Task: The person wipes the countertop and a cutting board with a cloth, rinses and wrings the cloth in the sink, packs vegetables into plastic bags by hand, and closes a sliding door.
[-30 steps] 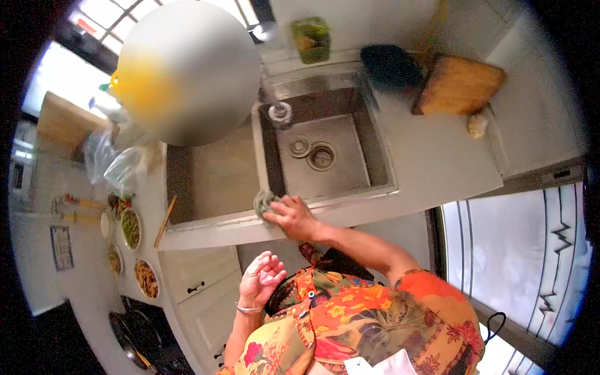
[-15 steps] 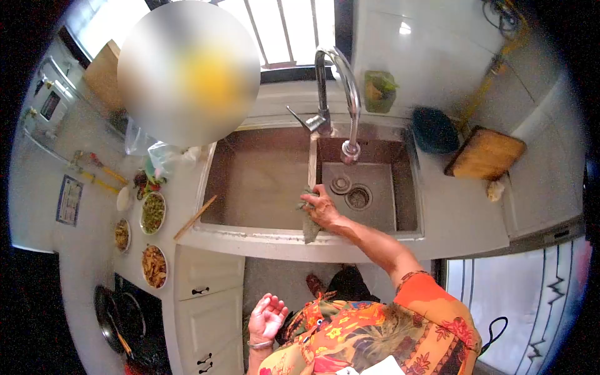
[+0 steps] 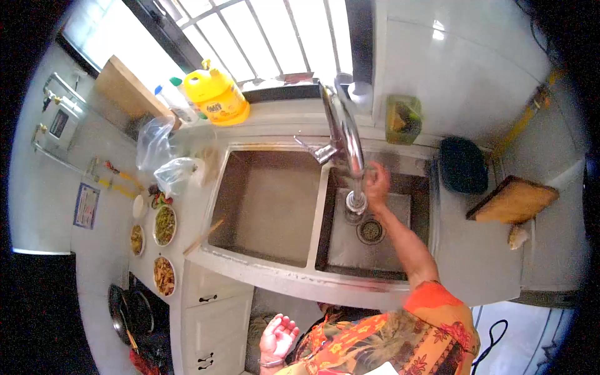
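Over the sink (image 3: 344, 251), the right hand (image 3: 377, 184) is stretched beside the tap (image 3: 347, 131), grip unclear; the left hand (image 3: 279, 335) is held low, loosely open, empty.

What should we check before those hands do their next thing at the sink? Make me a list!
1. Left hand free: ok, palm open and empty.
2. Right hand empty: cannot tell; it is beside the faucet, its grasp unclear.
3. Faucet outlet over the right basin: ok.
4. Left basin free of dishes: ok, none visible.
5. Chopsticks away from the sink: not ok, they lie at the left basin's edge.
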A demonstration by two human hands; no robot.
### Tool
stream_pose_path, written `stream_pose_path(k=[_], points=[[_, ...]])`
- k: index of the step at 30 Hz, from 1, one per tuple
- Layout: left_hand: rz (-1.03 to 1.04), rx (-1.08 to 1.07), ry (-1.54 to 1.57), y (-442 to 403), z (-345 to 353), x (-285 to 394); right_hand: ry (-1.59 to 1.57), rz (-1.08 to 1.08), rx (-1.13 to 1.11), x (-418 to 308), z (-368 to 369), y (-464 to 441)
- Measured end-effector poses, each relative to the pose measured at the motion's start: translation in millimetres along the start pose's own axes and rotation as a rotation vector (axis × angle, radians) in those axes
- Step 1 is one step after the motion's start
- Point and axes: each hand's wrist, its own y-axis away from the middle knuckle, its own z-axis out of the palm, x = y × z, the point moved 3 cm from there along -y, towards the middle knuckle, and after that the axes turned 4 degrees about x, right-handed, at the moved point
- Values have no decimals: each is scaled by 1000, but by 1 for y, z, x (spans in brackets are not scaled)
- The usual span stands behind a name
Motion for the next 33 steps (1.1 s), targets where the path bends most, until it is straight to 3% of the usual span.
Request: stream_pose_path(k=[5, 7, 11, 13, 17, 19, 20, 22, 24, 26, 27, 28, 30, 31, 33], points=[[-99, 28, 31, -16, 16, -20, 222, -7, 144, 44, -39, -47], [-94, 30, 43, -15, 29, -25, 801, -17, -26, 59, -25, -48], [-75, 34, 52, -18, 42, -31, 696, -102, -250, 68, 23, -55], [-69, 53, 48, -17, 44, -35, 626, -265, -358, 54, 45, -56], [-55, 58, 56, -13, 51, -40, 514, -406, -484, 28, 45, -48], [-64, 55, 56, -14, 51, -41, 282, -563, -607, 18, 39, -34], [-76, 50, 57, -15, 51, -42, 284, -565, -608, 17, 40, -31], [-86, 44, 34, -17, 53, -43, -37, -575, -576, 7, 37, -22], [-89, 36, 9, -15, 54, -39, -3, -596, -657, -1, 29, -5], [-68, 24, -8, -12, 55, -31, -8, -257, -486, -4, 21, -4], [-49, 24, -14, -11, 53, -28, -134, -296, -305, -11, 7, -15], [-46, 24, -9, -10, 49, -24, -137, -300, -307, -7, 11, -23], [-39, 57, -8, -9, 39, -19, 328, -299, -44, 3, 17, -41], [-43, 43, 19, -9, 33, -19, 312, -314, -57, 2, 17, -42], [-36, 50, 54, -6, 25, -19, 516, -223, -349, 4, 28, -38]])
